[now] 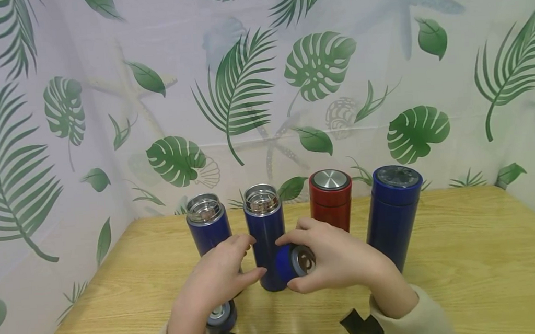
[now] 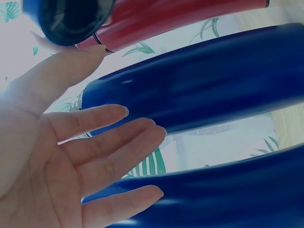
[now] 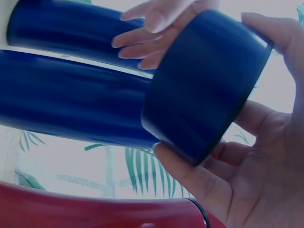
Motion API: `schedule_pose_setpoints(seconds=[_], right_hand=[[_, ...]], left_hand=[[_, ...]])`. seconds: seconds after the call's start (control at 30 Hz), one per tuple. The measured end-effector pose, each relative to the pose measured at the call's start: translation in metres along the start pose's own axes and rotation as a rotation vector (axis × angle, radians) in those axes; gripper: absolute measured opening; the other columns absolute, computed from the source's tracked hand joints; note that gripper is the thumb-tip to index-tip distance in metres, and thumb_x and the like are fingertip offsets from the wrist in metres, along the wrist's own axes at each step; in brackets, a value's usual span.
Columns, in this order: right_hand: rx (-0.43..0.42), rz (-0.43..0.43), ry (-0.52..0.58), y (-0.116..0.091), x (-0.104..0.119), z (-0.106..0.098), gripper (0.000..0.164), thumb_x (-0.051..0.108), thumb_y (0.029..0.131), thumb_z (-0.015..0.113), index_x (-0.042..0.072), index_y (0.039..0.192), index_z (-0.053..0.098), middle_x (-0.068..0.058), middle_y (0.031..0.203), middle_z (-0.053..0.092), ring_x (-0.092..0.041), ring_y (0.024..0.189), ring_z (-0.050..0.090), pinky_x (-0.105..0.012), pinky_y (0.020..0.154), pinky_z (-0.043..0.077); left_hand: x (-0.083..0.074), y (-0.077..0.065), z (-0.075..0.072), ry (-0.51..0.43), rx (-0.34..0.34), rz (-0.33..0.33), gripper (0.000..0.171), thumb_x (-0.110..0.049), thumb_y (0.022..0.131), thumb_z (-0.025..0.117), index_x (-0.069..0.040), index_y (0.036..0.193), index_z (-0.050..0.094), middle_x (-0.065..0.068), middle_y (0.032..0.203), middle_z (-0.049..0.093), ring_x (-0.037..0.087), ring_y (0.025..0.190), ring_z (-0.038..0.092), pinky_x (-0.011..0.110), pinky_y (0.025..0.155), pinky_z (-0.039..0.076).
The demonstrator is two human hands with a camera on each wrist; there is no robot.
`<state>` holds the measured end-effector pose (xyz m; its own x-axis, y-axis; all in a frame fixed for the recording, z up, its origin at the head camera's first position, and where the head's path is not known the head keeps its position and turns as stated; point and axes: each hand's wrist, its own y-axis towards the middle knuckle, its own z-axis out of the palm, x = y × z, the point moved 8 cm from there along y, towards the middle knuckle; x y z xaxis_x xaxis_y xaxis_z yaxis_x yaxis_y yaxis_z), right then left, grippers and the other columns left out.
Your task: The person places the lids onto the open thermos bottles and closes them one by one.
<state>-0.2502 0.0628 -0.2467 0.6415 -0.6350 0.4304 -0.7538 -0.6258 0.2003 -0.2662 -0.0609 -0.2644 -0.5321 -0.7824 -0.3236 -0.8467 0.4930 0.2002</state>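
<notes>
In the head view my right hand (image 1: 333, 256) pinches a blue thermos lid (image 1: 284, 262) between thumb and fingers, its inner side tipped toward me. The right wrist view has the same lid (image 3: 204, 90) large at its centre. My left hand (image 1: 217, 278) holds nothing; its fingers are spread in the left wrist view. Two lidless blue thermoses stand upright: the left one (image 1: 206, 229) behind my left hand, the other one (image 1: 266, 240) between both hands. A second lid (image 1: 221, 317) lies on the table below my left hand, partly hidden by it.
Right of the lidless pair stand a red thermos (image 1: 329, 209) with a silver-topped lid and a capped blue thermos (image 1: 394, 214). All are on a wooden table (image 1: 482, 255). A leaf-patterned cloth (image 1: 251, 84) hangs behind.
</notes>
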Motion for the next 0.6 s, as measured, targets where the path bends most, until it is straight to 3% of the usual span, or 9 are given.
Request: schedule_pose_setpoints(seconds=[0.27, 0.6], right_hand=[[-0.109, -0.042, 0.019, -0.004, 0.005, -0.016, 0.045, 0.031, 0.069, 0.072, 0.013, 0.109, 0.059, 0.004, 0.088, 0.043, -0.011, 0.078, 0.048, -0.024, 0.064, 0.045], [-0.259, -0.085, 0.104, -0.009, 0.008, -0.035, 0.049, 0.022, 0.067, 0.075, 0.014, 0.113, 0.058, -0.001, 0.102, 0.045, -0.012, 0.083, 0.053, -0.025, 0.067, 0.048]], left_hand=[[-0.002, 0.003, -0.008, -0.002, -0.036, -0.02, 0.044, -0.028, 0.079, 0.066, -0.001, 0.111, 0.053, 0.009, 0.102, 0.058, 0.02, 0.089, 0.056, 0.034, 0.071, 0.047], [-0.007, 0.003, -0.027, -0.032, -0.157, -0.013, 0.039, -0.025, 0.078, 0.068, -0.002, 0.106, 0.056, 0.008, 0.101, 0.058, 0.019, 0.088, 0.055, 0.033, 0.074, 0.046]])
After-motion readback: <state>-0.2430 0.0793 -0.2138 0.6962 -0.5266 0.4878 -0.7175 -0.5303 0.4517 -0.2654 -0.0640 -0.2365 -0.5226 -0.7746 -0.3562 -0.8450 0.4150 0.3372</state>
